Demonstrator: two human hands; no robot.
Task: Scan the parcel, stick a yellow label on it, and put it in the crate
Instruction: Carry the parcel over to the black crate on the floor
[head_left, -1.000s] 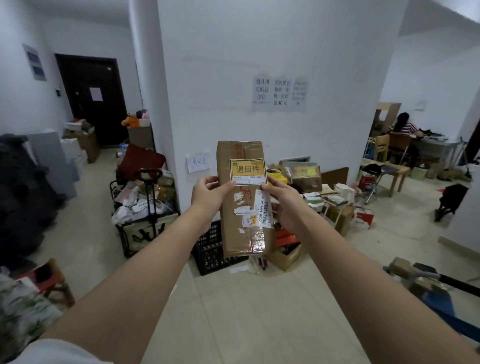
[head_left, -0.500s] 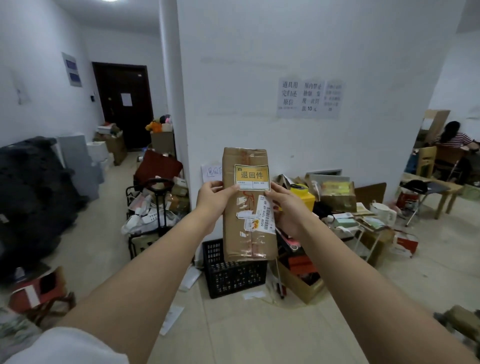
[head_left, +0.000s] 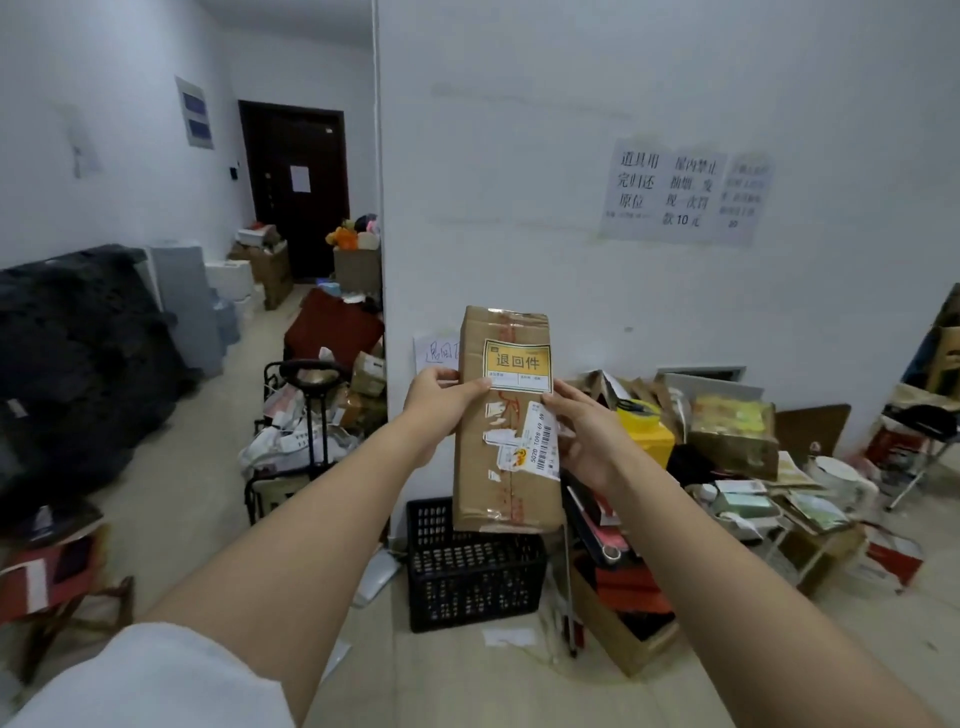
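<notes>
I hold a tall brown cardboard parcel (head_left: 475, 483) upright at arm's length in front of a white pillar. A yellow label (head_left: 517, 365) with black characters is stuck near its top, and a white barcode sticker (head_left: 541, 439) sits lower on its right side. My left hand (head_left: 441, 397) grips the parcel's left edge with the thumb at the label's lower left corner. My right hand (head_left: 584, 431) holds the right edge, fingertips at the label's lower right corner. A black plastic crate (head_left: 470, 571) stands on the floor directly below the parcel, against the pillar.
A black trolley (head_left: 306, 436) piled with papers stands left of the crate. Cardboard boxes, a yellow box (head_left: 647, 439) and red packages are heaped to the right. A dark sofa (head_left: 78, 364) lines the left wall. A small stool (head_left: 57, 582) sits at the lower left. A dark door closes the corridor.
The view has swung right and closed in on the pillar, so the crate now lies straight under the parcel. Both hands keep the same hold on the parcel.
</notes>
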